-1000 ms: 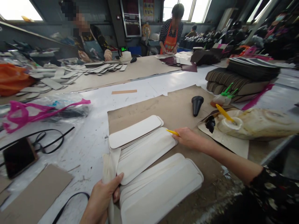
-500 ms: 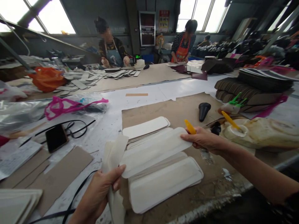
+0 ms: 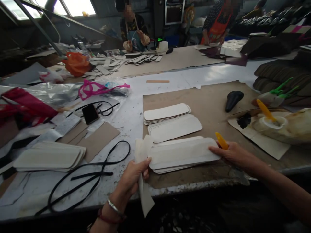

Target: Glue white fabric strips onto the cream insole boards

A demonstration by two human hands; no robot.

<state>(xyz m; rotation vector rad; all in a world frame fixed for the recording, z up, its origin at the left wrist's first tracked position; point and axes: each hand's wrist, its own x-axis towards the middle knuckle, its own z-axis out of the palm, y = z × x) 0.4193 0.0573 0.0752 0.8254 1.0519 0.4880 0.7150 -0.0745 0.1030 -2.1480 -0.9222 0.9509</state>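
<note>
A pale rounded panel (image 3: 182,155) lies over the nearest stack of similar panels, its ends at my two hands. My left hand (image 3: 136,171) is closed on bent cream paper strips (image 3: 143,149), its thumb at the panel's left end. My right hand (image 3: 229,154) is closed round a yellow-handled tool (image 3: 221,140) whose working end is hidden, and its fingertips pinch the panel's right end. Behind lie a middle stack of panels (image 3: 177,127) and a farther stack of panels (image 3: 167,111), all on a brown sheet (image 3: 213,119).
At right, a yellow handle (image 3: 266,110) stands in an open container (image 3: 279,124); a black cone-shaped object (image 3: 233,100) lies nearby. On the left are black cord (image 3: 97,174), a phone (image 3: 90,114) and more panels (image 3: 48,157). Across the table, two people (image 3: 136,35) work with pieces.
The held panel has come down and nearer, from above the gap between stacks onto the nearest stack. Both hands moved with it. My view has tilted down and shifted left.
</note>
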